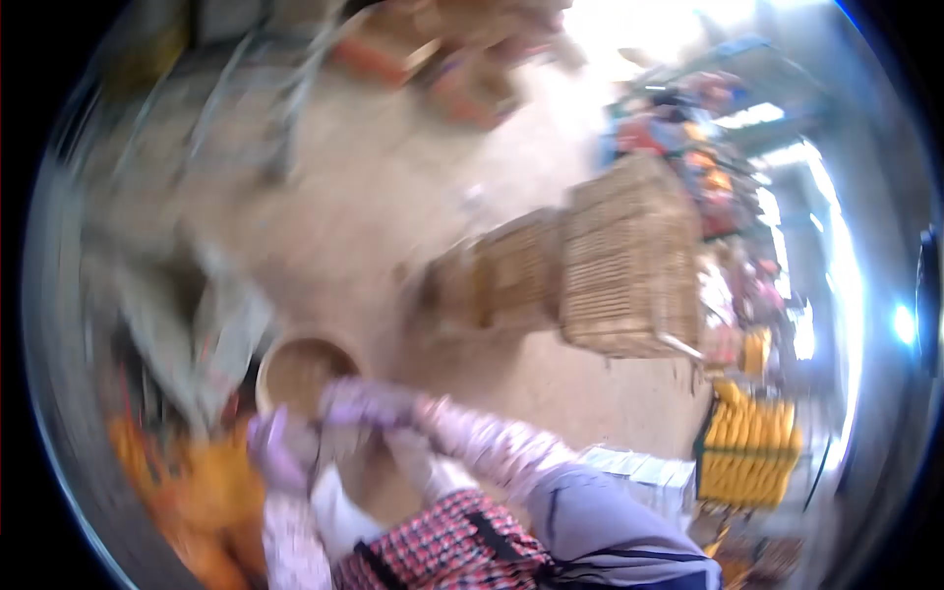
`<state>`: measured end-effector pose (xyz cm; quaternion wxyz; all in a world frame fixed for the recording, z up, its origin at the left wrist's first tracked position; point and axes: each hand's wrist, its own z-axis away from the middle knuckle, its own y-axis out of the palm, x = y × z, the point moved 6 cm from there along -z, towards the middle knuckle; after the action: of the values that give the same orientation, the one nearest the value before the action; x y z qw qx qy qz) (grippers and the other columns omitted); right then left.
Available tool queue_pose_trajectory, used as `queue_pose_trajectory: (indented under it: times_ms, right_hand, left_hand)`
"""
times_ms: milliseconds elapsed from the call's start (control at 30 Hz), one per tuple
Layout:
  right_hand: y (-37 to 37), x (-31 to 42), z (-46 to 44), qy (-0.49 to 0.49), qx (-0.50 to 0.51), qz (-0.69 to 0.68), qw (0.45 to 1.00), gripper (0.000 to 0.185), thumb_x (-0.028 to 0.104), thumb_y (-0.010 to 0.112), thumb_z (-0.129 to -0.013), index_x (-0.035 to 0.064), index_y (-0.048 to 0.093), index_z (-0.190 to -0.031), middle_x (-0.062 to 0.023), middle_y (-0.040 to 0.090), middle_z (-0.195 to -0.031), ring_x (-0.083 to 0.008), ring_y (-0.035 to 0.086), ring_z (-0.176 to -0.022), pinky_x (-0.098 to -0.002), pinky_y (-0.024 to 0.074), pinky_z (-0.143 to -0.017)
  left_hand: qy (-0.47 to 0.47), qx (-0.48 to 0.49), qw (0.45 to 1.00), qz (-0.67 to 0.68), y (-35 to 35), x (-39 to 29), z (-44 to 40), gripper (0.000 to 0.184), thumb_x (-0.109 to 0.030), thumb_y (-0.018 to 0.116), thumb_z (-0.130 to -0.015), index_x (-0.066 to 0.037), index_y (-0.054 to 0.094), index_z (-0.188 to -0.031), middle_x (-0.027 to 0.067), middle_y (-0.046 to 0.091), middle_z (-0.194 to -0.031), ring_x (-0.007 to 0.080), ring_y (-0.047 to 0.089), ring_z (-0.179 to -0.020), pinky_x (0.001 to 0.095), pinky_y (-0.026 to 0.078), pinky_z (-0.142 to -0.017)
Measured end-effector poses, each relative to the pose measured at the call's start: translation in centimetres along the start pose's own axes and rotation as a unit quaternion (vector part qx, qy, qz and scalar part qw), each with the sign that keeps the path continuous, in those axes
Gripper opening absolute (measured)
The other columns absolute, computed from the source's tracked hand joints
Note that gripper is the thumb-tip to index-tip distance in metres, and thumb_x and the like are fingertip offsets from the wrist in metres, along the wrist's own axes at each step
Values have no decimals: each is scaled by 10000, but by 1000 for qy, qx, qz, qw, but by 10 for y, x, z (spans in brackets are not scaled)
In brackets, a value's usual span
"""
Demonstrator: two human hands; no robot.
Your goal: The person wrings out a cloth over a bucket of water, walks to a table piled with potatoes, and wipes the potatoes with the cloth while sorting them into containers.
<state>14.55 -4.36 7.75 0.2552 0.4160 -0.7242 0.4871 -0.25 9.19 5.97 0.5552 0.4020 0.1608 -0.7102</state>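
Observation:
Both of my hands are low in the head view, in pale purple gloves and pink patterned sleeves, smeared by motion. My left hand (282, 447) is beside the lower edge of a round tan basket (267, 379). Close to the basket's lower right rim is my right hand (369, 403). The fingers of both hands are too blurred to make out, and whether they hold anything cannot be told. White cloth (344, 511) lies below the hands, next to a red checked cloth (447, 541) over my lap.
Stacked wicker baskets (629, 261) stand at centre right. A grey-white sack (202, 334) is at the left, above orange material (206, 492). A yellow stack (749, 447) is at the right. Metal bars (221, 98) and reddish boxes (472, 93) lie at the top.

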Motion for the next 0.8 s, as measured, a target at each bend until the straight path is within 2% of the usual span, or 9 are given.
queue_pose_trajectory:
  times_ms: [33,133,200,267,333,533,633,667,800]
  right_hand:
    - [-12,29,-12,30,14,-29,999,361,124,524,-946,69,602,-1294,-168,592,-1288,-367,556,-1183,-458,430,-1030]
    - [-11,52,-4,6,-60,-111,992,397,130,600,-867,48,587,-1255,-191,608,-1254,-387,579,-1150,-496,448,-998]
    - [-29,81,-18,81,-104,-173,976,342,271,561,-938,43,611,-1190,-166,638,-1175,-382,591,-1108,-485,438,-987]
    - [-39,96,-29,130,-143,-254,948,415,430,534,-963,61,647,-1115,-155,652,-1129,-384,594,-1083,-472,434,-972]
    - [-73,133,-42,56,-152,-70,984,350,399,577,-931,91,703,-1038,-146,689,-1050,-383,632,-1003,-459,481,-907]
    - [-107,190,-109,33,-72,-387,919,316,80,701,-863,-63,669,-1143,-183,673,-1159,-246,631,-1046,-391,521,-900]
    - [-109,210,-119,413,-55,-193,888,388,115,808,-728,85,649,-1081,-23,658,-943,-165,608,-840,-343,559,-677]
    - [-116,211,-124,378,-101,-163,906,250,111,750,-763,107,628,-982,10,624,-892,-140,568,-808,-344,510,-658]
    - [-125,224,-119,249,-267,-137,921,236,120,745,-767,108,635,-975,3,629,-890,-152,574,-808,-349,511,-663]
  left_hand:
    - [-18,13,999,36,5,-13,15,60,-83,667,-866,-44,638,-900,40,613,-832,183,615,-813,332,506,-747]
    - [107,229,952,-172,-13,-4,-11,193,-214,648,-821,-43,718,-878,107,669,-789,240,651,-746,366,497,-674]
    - [225,366,859,-279,7,-3,-23,301,-301,635,-790,-43,771,-863,153,706,-761,278,675,-701,389,491,-625]
    - [240,425,803,-341,69,-38,6,300,-301,636,-791,-42,767,-868,154,704,-768,280,674,-706,390,491,-631]
    - [252,470,763,-363,131,-68,45,299,-300,638,-792,-42,763,-873,154,701,-774,281,672,-711,392,491,-636]
    - [338,600,629,-362,254,-122,173,296,-298,643,-795,-40,753,-889,157,695,-793,287,668,-727,396,491,-654]
    - [368,651,567,-345,289,-139,242,295,-298,645,-796,-39,747,-897,158,692,-803,290,666,-735,398,491,-663]
    - [377,665,548,-340,297,-144,263,295,-297,646,-796,-39,745,-900,158,690,-806,291,665,-738,399,491,-666]
    - [406,703,488,-321,322,-151,333,295,-296,650,-798,-38,738,-910,160,686,-819,294,662,-749,402,491,-678]
